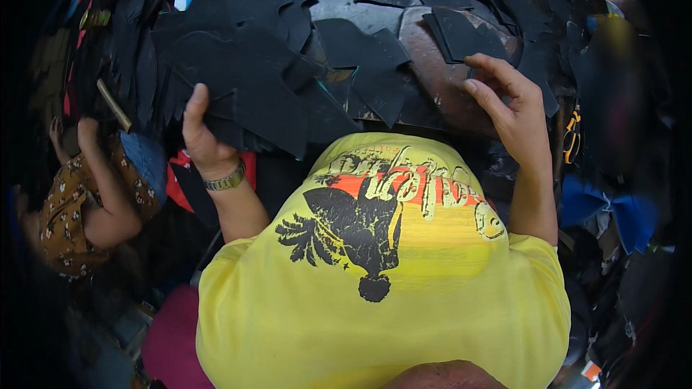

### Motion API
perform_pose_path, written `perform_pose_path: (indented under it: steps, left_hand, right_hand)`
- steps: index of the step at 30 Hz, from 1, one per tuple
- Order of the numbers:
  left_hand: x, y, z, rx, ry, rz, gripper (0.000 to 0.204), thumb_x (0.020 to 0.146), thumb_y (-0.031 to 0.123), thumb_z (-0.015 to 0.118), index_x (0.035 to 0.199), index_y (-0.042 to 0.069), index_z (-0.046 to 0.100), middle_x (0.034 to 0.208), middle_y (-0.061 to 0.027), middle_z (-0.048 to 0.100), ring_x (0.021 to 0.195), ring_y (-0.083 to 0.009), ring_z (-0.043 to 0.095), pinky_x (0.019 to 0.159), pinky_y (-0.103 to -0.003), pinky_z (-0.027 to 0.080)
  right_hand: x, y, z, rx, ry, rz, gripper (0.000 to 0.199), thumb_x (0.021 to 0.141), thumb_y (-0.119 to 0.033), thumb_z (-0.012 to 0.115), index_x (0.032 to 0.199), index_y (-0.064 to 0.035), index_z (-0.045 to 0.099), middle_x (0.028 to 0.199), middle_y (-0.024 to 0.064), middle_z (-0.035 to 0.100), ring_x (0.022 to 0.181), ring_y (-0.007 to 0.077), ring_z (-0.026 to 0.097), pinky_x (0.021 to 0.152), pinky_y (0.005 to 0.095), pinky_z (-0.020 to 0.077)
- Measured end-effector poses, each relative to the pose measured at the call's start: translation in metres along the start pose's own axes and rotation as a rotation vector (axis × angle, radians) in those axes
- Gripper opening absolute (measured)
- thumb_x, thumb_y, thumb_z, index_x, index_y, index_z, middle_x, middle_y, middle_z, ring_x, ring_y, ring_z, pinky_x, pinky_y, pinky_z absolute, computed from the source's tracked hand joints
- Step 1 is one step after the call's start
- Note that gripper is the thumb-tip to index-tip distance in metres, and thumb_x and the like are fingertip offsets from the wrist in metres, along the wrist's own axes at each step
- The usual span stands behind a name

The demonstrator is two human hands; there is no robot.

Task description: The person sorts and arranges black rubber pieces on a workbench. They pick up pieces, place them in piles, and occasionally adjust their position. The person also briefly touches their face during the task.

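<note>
My left hand (207, 135), with a metal-banded watch (225, 177) on its wrist, is at the near left edge of the dark table. One digit is stretched upward and the others are mostly hidden. It is beside a large flat black cut piece (245, 79), and I see nothing held in it. My right hand (513, 101) is over the right part of the table, its index finger and thumb apart. The index fingertip is at the lower edge of a small black cut piece (468, 32); I cannot tell whether they touch.
More black pieces (364, 61) overlap across the table (440, 90), with dark strips (137, 65) at its left. Yellow-handled scissors (572, 137) hang at the right edge. A person in a brown floral top (68, 220) is at the left, near a wooden stick (114, 104).
</note>
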State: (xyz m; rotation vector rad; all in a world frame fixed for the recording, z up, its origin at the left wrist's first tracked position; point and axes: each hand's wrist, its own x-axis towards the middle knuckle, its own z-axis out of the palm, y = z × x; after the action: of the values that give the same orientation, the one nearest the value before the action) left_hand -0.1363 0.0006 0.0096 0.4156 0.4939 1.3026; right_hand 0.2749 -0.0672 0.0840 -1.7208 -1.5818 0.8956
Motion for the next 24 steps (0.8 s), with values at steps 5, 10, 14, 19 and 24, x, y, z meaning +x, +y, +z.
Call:
perform_pose_path:
  steps: [5,10,14,19,24]
  left_hand:
    - [-0.005,0.015,-0.01,-0.023,-0.049,0.02,0.042,0.103,0.021,0.055,0.136,-0.005,0.054,0.133,-0.0221,0.064,0.121,-0.0349,0.064,0.105,-0.048,0.051]
    - [-0.005,0.0,-0.009,-0.032,-0.025,-0.028,0.04,0.103,0.019,0.056,0.135,-0.006,0.055,0.13,-0.0214,0.065,0.119,-0.0336,0.066,0.104,-0.048,0.052]
    - [-0.001,-0.011,0.0,0.024,-0.053,-0.069,0.041,0.102,0.016,0.057,0.135,-0.007,0.054,0.13,-0.021,0.065,0.117,-0.0329,0.066,0.104,-0.048,0.052]
    - [0.004,-0.053,0.039,0.234,-0.036,-0.13,0.042,0.099,0.01,0.059,0.137,-0.007,0.053,0.129,-0.0201,0.066,0.116,-0.0317,0.067,0.102,-0.045,0.054]
    - [0.002,-0.093,0.075,0.309,-0.008,-0.222,0.043,0.099,0.007,0.061,0.139,-0.004,0.051,0.129,-0.0178,0.065,0.115,-0.0279,0.067,0.101,-0.042,0.055]
  right_hand:
    - [0.009,0.002,0.013,0.109,-0.018,0.002,0.027,0.094,-0.009,0.072,0.119,0.0004,0.07,0.094,0.0041,0.07,0.084,0.0093,0.063,0.077,0.0237,0.051]
    - [0.01,0.003,0.018,0.054,-0.089,0.006,0.026,0.096,-0.01,0.07,0.119,0.001,0.07,0.101,0.0037,0.072,0.089,0.0097,0.065,0.082,0.0236,0.052]
    - [0.01,-0.003,0.026,0.22,-0.128,0.027,0.03,0.097,-0.01,0.069,0.125,0.0002,0.068,0.101,0.0043,0.07,0.089,0.0087,0.064,0.08,0.0229,0.0519]
    - [0.012,-0.014,0.048,0.522,-0.191,0.014,0.042,0.098,-0.01,0.068,0.139,-0.0024,0.059,0.104,0.0033,0.066,0.089,0.0069,0.061,0.078,0.0213,0.0509]
    - [0.016,-0.021,0.049,0.398,-0.124,-0.091,0.043,0.093,-0.008,0.073,0.133,-0.0029,0.061,0.098,0.0019,0.063,0.083,0.0054,0.058,0.073,0.0205,0.0496]
